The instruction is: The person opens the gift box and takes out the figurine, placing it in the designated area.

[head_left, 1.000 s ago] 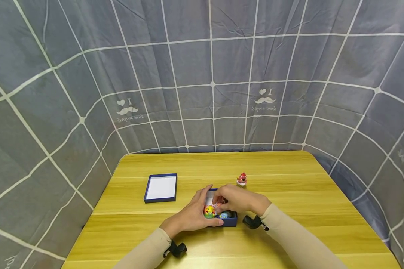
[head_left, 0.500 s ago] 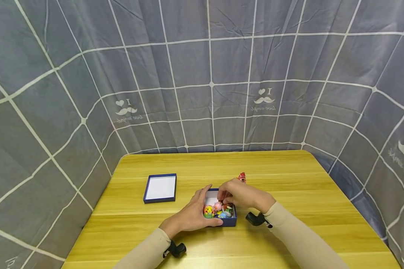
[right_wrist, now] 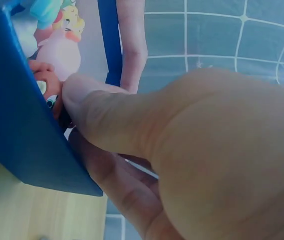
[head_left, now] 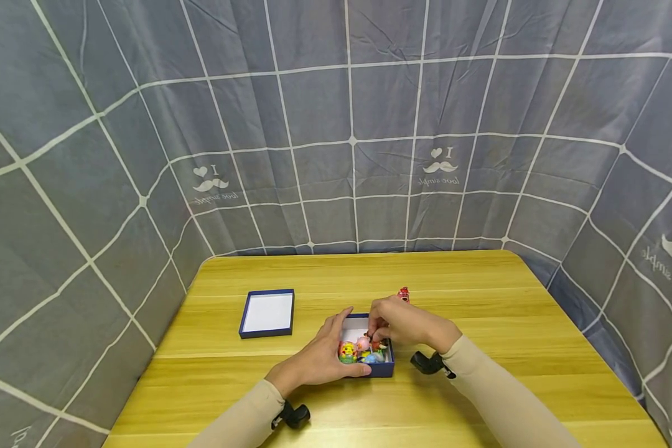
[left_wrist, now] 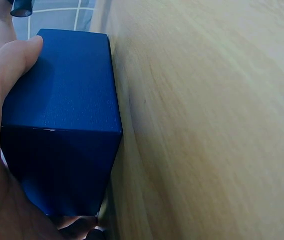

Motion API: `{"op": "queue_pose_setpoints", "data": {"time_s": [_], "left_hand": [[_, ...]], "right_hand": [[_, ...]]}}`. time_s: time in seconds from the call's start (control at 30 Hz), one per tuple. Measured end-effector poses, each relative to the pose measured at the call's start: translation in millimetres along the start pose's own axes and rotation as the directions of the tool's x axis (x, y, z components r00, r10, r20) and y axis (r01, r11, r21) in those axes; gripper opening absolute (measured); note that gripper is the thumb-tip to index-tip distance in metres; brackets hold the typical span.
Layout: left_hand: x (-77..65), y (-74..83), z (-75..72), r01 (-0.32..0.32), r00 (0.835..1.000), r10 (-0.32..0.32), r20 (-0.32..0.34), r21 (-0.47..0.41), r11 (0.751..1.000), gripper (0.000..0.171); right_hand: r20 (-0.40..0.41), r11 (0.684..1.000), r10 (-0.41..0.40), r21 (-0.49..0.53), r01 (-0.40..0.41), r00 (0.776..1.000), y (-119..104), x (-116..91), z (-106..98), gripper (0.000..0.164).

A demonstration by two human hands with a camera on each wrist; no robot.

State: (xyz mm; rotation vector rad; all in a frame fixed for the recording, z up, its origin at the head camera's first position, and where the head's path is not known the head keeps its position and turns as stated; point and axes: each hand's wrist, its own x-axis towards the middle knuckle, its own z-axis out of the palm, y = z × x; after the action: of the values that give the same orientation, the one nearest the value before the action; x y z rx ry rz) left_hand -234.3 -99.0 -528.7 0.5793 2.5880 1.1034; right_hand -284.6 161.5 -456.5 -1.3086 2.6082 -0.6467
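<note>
My left hand (head_left: 320, 358) holds a dark blue open box (head_left: 382, 371) from its left side. In the left wrist view the thumb presses one box wall (left_wrist: 64, 82), and the fingers reach around the far side. Several small toy figurines lie inside: a yellow one (head_left: 348, 353), a pink one (head_left: 363, 343) and a light blue one (head_left: 373, 358). At the box's right side my right hand (head_left: 406, 320) pinches a reddish-brown figurine (right_wrist: 52, 86) with big eyes between thumb and fingers. Part of that figurine is hidden behind the thumb.
A square blue box lid (head_left: 267, 312) with a white inside lies on the wooden table (head_left: 453, 398), left of the box. Behind my right hand stands a red figurine (head_left: 404, 294), partly covered. Grey checked curtains (head_left: 325, 168) surround the table.
My right hand has moved slightly right within the box, from over the pink figurine to the reddish-brown one, uncovering the pink and light blue figurines. My left hand has stayed on the box.
</note>
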Motion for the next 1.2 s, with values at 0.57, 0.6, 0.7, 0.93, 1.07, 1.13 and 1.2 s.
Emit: {"op": "queue_pose_setpoints", "data": {"time_s": [0.57,0.6,0.7,0.93,1.07,1.13,1.2], "left_hand": [[-3.3,2.4,4.8,0.004,1.0,-0.004,-0.012,0.007,1.0,0.134],[-3.5,2.4,5.0,0.002,1.0,-0.002,-0.013,0.004,1.0,0.134],[-3.8,2.6,5.6,-0.002,1.0,0.002,-0.017,0.0,1.0,0.133],[-3.9,3.1,7.7,0.001,1.0,-0.001,-0.026,-0.006,1.0,0.134],[-4.1,3.5,9.6,0.0,1.0,0.0,-0.028,-0.003,1.0,0.134],[-4.4,3.9,10.6,-0.001,1.0,0.001,-0.029,-0.003,1.0,0.134],[-4.9,4.3,11.6,-0.002,1.0,0.002,-0.03,-0.002,1.0,0.134]], "right_hand": [[-0.01,0.993,-0.024,0.113,0.025,1.0,2,-7,-1,0.014],[-0.013,0.993,-0.027,0.114,0.028,1.0,3,-7,-1,0.013],[-0.026,0.994,-0.031,0.105,0.033,0.999,4,-8,-2,0.012],[-0.058,0.992,-0.002,0.122,0.01,0.998,4,-12,-2,0.007],[-0.057,0.988,0.024,0.151,-0.016,0.998,3,-15,-3,0.005],[-0.056,0.986,0.038,0.166,-0.028,0.998,2,-17,-3,0.005],[-0.061,0.983,0.048,0.182,-0.036,0.997,2,-18,-3,0.005]]}}
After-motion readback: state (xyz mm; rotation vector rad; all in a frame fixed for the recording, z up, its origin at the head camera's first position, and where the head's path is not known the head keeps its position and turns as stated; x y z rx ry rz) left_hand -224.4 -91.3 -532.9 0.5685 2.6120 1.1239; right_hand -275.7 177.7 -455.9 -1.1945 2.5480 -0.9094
